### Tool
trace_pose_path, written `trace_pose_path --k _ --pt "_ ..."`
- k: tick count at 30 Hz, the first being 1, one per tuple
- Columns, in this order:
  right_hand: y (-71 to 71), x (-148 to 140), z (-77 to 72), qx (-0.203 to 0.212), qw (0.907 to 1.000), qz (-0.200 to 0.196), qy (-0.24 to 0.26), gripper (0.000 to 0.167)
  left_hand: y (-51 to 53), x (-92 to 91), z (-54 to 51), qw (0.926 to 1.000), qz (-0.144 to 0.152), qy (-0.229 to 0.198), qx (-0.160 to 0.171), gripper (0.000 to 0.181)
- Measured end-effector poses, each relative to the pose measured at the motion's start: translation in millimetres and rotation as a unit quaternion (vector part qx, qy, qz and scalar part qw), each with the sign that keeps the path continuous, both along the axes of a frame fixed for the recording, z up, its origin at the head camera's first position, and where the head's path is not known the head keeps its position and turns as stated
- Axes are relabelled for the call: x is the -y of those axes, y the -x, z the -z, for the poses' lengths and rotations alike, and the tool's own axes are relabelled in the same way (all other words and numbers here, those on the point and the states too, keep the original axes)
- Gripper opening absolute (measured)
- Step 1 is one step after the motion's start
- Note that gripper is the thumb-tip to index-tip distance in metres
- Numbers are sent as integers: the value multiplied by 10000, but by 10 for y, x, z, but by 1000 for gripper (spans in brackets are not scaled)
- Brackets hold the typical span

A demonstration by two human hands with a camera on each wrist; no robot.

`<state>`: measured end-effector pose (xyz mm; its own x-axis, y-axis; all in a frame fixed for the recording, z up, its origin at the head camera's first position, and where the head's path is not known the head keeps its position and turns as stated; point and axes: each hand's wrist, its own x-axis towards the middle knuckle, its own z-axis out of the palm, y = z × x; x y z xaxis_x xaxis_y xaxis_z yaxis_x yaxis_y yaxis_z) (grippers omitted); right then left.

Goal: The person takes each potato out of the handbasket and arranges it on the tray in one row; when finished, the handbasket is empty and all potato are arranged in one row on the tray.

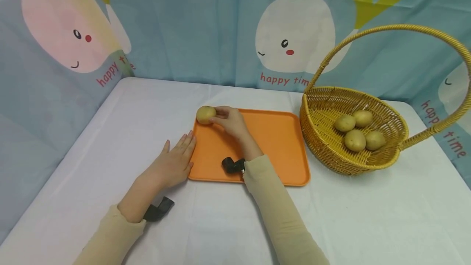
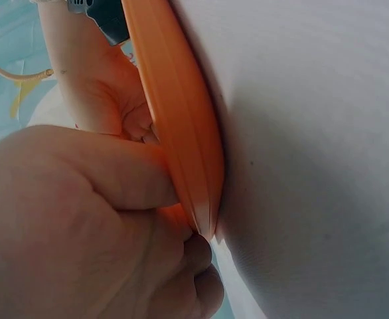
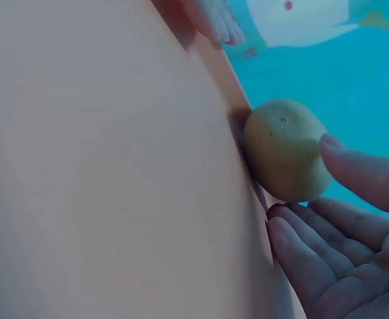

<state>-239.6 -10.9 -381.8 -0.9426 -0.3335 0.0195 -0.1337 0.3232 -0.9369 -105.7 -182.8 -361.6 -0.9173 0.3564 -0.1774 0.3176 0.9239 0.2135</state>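
An orange tray (image 1: 272, 134) lies on the table, its rim also seen edge-on in the left wrist view. At the tray's far left corner sits a potato (image 1: 205, 115). My right hand (image 1: 229, 122) pinches its right side, the thumb (image 3: 360, 174) against the skin and the fingers beneath it in the right wrist view. With fingers extended, my left hand (image 1: 174, 165) rests against the tray's left edge; the left wrist view shows the thumb touching the rim (image 2: 181, 126).
To the right of the tray stands a wicker basket (image 1: 312, 142) with a tall arched handle (image 1: 397, 28). Several potatoes (image 1: 355, 140) lie in it. A white cloth (image 1: 154, 105) covers the table, and a printed blue curtain (image 1: 191, 32) hangs behind.
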Motion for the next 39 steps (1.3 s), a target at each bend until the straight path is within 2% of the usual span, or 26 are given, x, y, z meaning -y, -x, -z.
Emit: trace_pose_path --k 5,10,15,21,29,35,39 --pt "23 -77 -45 28 9993 193 304 41 -3 -5 -17 10000 -8 4 -6 61" --pt "-9 -179 -185 265 9954 420 820 40 -5 -8 -12 10000 -35 -57 25 62" --pt "-102 -359 -396 36 9948 414 926 35 7 -2 7 9999 -33 -88 69 62" --pt "-249 -712 -612 -356 9928 170 1130 33 18 14 22 9999 -13 -121 70 62" --pt "-457 -1353 -793 -458 9963 185 701 36 12 18 23 9999 31 -141 30 62" --pt "-581 -1940 -814 -611 9960 456 460 37 2 16 -2 9999 66 -128 6 61" --pt "-658 -2312 -852 -763 9941 764 119 35 8 9 -2 9999 90 -137 -13 61"
